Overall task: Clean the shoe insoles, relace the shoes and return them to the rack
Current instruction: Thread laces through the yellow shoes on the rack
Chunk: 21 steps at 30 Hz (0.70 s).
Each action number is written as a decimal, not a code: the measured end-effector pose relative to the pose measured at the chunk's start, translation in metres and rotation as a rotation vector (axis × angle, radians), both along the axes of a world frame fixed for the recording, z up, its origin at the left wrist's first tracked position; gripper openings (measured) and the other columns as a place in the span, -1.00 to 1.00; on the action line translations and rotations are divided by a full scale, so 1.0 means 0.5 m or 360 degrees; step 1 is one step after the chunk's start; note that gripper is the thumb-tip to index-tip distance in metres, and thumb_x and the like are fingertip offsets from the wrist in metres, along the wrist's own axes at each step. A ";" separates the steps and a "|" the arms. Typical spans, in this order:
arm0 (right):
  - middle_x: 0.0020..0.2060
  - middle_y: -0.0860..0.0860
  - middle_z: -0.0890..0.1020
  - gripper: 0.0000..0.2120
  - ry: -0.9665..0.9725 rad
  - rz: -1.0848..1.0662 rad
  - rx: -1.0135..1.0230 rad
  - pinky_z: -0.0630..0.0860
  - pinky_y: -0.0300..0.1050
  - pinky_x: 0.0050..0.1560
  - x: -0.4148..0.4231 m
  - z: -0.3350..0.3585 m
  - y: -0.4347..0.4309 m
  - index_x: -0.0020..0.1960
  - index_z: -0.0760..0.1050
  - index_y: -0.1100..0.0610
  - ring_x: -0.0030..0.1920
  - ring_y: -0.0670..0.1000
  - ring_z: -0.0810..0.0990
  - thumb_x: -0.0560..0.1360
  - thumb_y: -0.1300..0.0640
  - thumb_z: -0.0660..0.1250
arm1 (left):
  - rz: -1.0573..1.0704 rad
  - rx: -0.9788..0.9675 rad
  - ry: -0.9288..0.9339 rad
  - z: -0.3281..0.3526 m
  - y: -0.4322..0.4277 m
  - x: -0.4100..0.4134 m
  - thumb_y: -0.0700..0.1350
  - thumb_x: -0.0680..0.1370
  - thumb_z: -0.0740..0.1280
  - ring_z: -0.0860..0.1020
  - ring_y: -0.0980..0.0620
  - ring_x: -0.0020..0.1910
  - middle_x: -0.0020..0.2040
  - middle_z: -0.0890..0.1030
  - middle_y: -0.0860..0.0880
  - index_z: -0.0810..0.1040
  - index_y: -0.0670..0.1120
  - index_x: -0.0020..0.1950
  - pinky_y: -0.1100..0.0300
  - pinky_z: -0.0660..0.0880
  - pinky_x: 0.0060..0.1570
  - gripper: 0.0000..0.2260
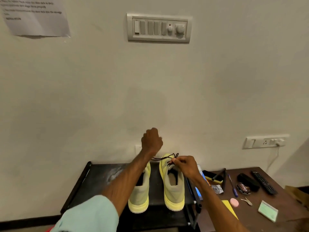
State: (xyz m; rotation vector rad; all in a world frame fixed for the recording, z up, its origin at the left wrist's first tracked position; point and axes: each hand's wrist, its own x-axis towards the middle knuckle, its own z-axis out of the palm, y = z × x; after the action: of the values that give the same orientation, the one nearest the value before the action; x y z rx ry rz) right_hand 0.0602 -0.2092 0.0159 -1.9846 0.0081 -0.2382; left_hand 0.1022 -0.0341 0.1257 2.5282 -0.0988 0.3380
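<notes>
Two pale yellow-green sneakers stand side by side on the black shoe rack (93,183), heels toward me. The left shoe (139,196) is partly hidden by my left forearm. The right shoe (173,186) has a dark lace (164,157) running across its front. My right hand (185,166) pinches the lace just above the right shoe's tongue. Raised above the shoes, my left hand (151,140) is curled in a fist, and the other end of the lace leads toward it; the grip itself is hidden.
A brown table (282,213) stands right of the rack with a shoe brush (214,177), polish tin (243,188), pen, remote (264,182), pink disc, yellow cloth (229,207) and a card. The wall behind carries a switch panel (158,28) and a socket (265,142).
</notes>
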 end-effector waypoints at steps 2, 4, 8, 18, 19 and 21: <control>-0.24 -0.04 0.74 -0.86 0.0011 0.0007 0.0092 0.64 -0.17 -0.06 0.000 0.004 0.000 -0.11 0.76 0.08 -0.16 -0.01 0.71 0.57 0.07 0.46 | -0.0054 -0.0053 -0.0011 -0.053 -0.017 -0.024 0.03 0.57 0.40 0.63 -0.13 0.03 0.02 0.66 -0.10 0.65 -0.11 0.03 0.03 0.58 0.02 -0.79; -0.22 0.00 0.75 -0.87 0.0010 0.0036 0.0210 0.64 -0.19 -0.11 0.004 0.008 0.000 -0.08 0.76 0.10 -0.17 0.00 0.71 0.56 0.09 0.46 | -0.0196 -0.0010 0.0073 -0.105 -0.028 -0.044 0.03 0.52 0.43 0.65 -0.05 -0.12 -0.13 0.68 -0.02 0.68 -0.05 -0.12 0.05 0.62 -0.08 -0.84; -0.23 0.03 0.75 -0.88 -0.0011 0.0095 0.0375 0.57 -0.22 -0.19 0.007 0.020 -0.001 -0.07 0.76 0.13 -0.27 -0.08 0.67 0.56 0.12 0.47 | -0.0500 -0.0002 0.0239 -0.166 -0.030 -0.057 0.05 0.48 0.48 0.64 0.02 -0.24 -0.25 0.67 -0.01 0.70 -0.05 -0.18 0.08 0.61 -0.20 -0.82; -0.21 0.11 0.76 -0.92 0.0007 0.0033 0.0452 0.56 -0.21 -0.29 0.020 0.038 -0.050 -0.01 0.74 0.21 -0.30 -0.09 0.64 0.54 0.26 0.47 | -0.0438 -0.0774 0.0183 -0.185 -0.016 -0.019 -0.14 0.51 0.52 0.70 0.13 -0.29 -0.24 0.73 0.04 0.75 -0.12 -0.06 0.26 0.63 -0.19 -0.94; -0.22 0.10 0.75 -0.93 0.0006 -0.0009 0.0446 0.57 -0.20 -0.28 0.027 0.040 -0.054 -0.01 0.73 0.20 -0.30 -0.08 0.64 0.54 0.25 0.47 | -0.0389 -0.0891 0.0217 -0.180 -0.014 -0.013 -0.17 0.54 0.49 0.70 0.09 -0.29 -0.24 0.74 0.02 0.74 -0.15 -0.05 0.26 0.63 -0.22 -0.94; -0.23 0.08 0.76 -0.93 0.0014 -0.0087 0.0454 0.56 -0.20 -0.28 0.039 0.043 -0.061 -0.01 0.72 0.20 -0.30 -0.08 0.65 0.56 0.24 0.46 | -0.0307 -0.1112 0.0282 -0.165 -0.010 -0.001 -0.20 0.57 0.44 0.69 0.03 -0.27 -0.22 0.74 -0.02 0.72 -0.20 -0.06 0.23 0.63 -0.20 -0.91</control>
State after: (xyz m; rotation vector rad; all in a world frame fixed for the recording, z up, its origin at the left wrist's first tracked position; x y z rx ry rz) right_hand 0.0797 -0.2398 0.0376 -1.7030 0.0968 -0.2495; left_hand 0.1016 -0.0389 0.0431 1.8274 -0.1279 0.0490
